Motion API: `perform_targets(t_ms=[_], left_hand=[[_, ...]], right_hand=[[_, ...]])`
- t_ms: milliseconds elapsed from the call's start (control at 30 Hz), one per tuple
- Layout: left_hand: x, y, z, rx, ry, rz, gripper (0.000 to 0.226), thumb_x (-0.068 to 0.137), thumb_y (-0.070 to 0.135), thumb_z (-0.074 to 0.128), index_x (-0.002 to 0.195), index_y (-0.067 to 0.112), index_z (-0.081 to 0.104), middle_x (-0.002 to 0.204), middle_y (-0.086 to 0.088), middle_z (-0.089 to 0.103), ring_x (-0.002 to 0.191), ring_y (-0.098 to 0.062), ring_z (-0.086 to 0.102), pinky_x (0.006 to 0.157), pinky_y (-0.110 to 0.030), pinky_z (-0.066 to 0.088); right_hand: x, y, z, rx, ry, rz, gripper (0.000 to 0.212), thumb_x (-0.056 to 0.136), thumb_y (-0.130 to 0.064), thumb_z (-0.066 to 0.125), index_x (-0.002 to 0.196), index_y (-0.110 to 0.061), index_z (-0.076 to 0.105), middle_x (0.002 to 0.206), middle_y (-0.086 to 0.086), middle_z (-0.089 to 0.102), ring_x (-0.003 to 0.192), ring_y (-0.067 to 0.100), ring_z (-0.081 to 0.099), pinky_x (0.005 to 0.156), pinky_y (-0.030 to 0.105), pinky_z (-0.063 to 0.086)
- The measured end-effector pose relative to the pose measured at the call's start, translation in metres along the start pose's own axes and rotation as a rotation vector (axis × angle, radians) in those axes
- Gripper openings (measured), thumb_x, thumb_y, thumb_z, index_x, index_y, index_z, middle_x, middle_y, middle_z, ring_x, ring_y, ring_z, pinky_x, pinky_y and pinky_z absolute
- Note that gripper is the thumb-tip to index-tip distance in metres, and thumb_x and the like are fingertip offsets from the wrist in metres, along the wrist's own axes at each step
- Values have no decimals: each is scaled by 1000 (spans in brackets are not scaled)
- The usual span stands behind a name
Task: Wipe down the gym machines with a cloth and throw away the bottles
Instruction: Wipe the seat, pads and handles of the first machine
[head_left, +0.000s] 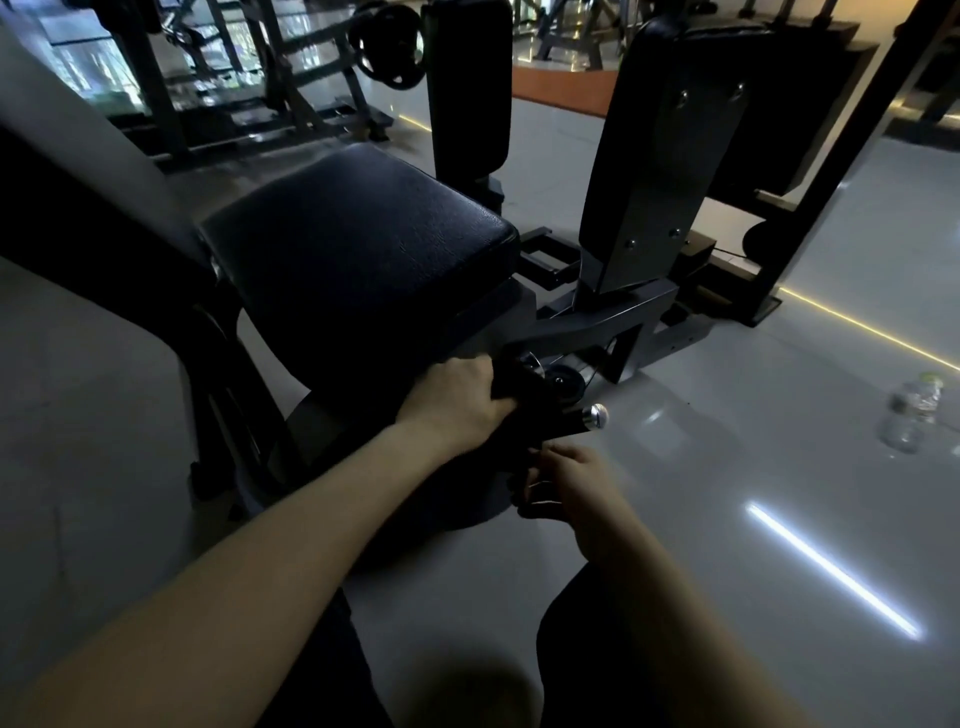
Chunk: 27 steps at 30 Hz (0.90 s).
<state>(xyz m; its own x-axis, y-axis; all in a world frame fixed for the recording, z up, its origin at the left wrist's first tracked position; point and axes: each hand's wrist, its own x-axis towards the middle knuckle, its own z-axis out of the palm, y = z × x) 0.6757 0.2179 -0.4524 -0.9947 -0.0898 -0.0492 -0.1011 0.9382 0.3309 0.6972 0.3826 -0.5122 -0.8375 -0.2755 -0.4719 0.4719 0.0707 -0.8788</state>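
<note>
A gym machine with a black padded seat (358, 239) and two upright black leg pads (654, 171) stands in front of me. My left hand (457, 402) grips a dark cloth (506, 387) and presses it on the machine's frame just below the seat's front edge, beside a chrome-tipped lever (595, 417). My right hand (563, 483) is lower, its fingers curled round a dark bit of cloth or handle that I cannot make out. A clear plastic bottle (911, 415) lies on the floor to the far right.
The grey tiled floor (727, 467) is glossy, with bright light strips reflected in it. More machines and a weight plate (387, 44) stand at the back. A grey slanted panel (78, 135) rises at the left. My dark-trousered knees are at the bottom.
</note>
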Motion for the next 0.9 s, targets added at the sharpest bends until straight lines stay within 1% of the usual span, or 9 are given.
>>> perform_targets(t_ms=[100,167,267,333,467,567,733,800,900], left_hand=[[10,-9,-14,-401,-223,-79,44,102,48,52,71,18,60,64,7,61,58,-6,60,52,-20,41],[11,-9,-17,-451,-203,-105,49,105,44,46,68,15,57,65,2,61,57,-8,58,52,-21,40],[-7,-1,-6,-253,41,-97,39,107,33,42,86,7,61,91,-16,70,82,-29,67,65,-31,41],[-23,-1,12,-127,241,-31,30,105,26,46,112,4,66,103,-17,71,95,-34,70,71,-35,47],[-58,-29,41,149,406,186,64,88,12,60,149,2,44,129,-17,62,116,-32,61,96,-44,53],[-71,-40,40,194,421,225,65,88,12,57,150,1,42,133,-16,60,121,-32,59,97,-46,53],[-48,-6,18,-227,538,165,55,87,10,52,141,5,56,126,-13,68,116,-31,65,98,-38,50],[-34,15,19,-171,487,214,61,87,19,50,147,9,50,129,-13,65,115,-30,64,94,-39,51],[-12,37,29,172,336,171,74,93,38,59,156,12,28,134,-14,54,114,-28,60,89,-37,51]], right_hand=[[-3,1,2,-3,-26,-14,29,101,-13,51,107,14,57,79,19,57,75,32,59,67,38,55],[-5,-2,1,-5,-34,-36,29,101,-15,52,106,14,57,80,17,56,76,30,58,68,37,55],[-8,-6,-1,2,-41,-58,29,100,-15,53,106,13,57,80,17,56,76,30,58,69,36,55],[-11,-7,-3,-28,-37,-65,28,101,-15,53,105,13,59,80,19,59,75,30,61,66,34,56],[-13,-2,-11,-82,-45,-53,21,101,-12,53,104,5,66,79,21,63,71,30,65,62,33,57],[-13,-1,-14,-61,-19,-53,20,100,-11,53,102,4,66,76,19,62,71,31,64,65,37,55],[-13,-12,-15,2,62,-137,22,99,-6,48,102,11,60,79,20,60,72,31,59,68,40,53],[-12,-17,-18,116,151,-178,20,100,-5,47,103,10,59,74,18,56,72,30,56,64,38,52],[-7,-23,-22,269,267,-188,15,101,-10,50,98,-2,63,70,11,57,71,30,59,62,35,55]])
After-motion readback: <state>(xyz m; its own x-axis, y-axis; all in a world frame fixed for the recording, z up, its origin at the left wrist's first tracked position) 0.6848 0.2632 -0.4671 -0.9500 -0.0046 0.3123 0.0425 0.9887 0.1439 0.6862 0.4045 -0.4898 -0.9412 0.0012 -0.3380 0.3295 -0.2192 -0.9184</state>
